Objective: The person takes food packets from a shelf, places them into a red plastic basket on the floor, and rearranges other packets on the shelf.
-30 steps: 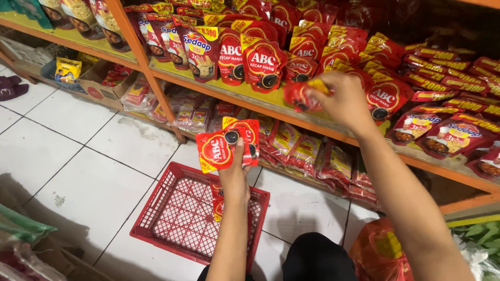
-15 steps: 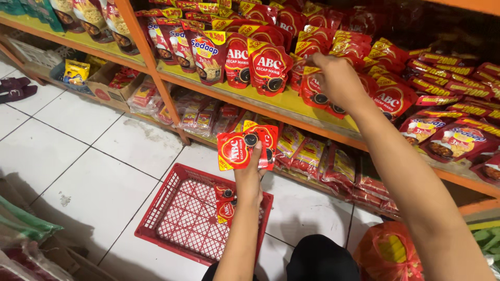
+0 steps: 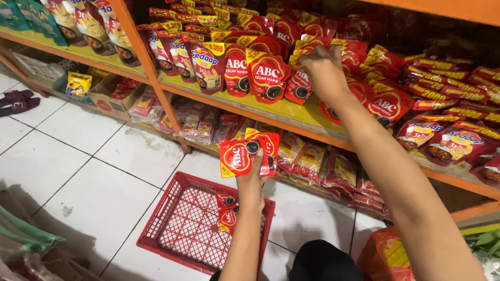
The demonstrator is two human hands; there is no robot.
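A: Nearest, over red crate: left hand pinches two red spout pouches by bottom edge. Soft, prob. light, slick film.
B: Farther, right hand grips shelf pouch — hold near cap.

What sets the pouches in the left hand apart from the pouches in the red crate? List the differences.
The pouches in the left hand are held up in the air, upright and fanned, facing the camera; the pouches in the red crate lie low against the crate's far wall, partly hidden by the forearm. The left hand grips the first pair; nothing touches the second. Both are red spouted pouches with dark caps.
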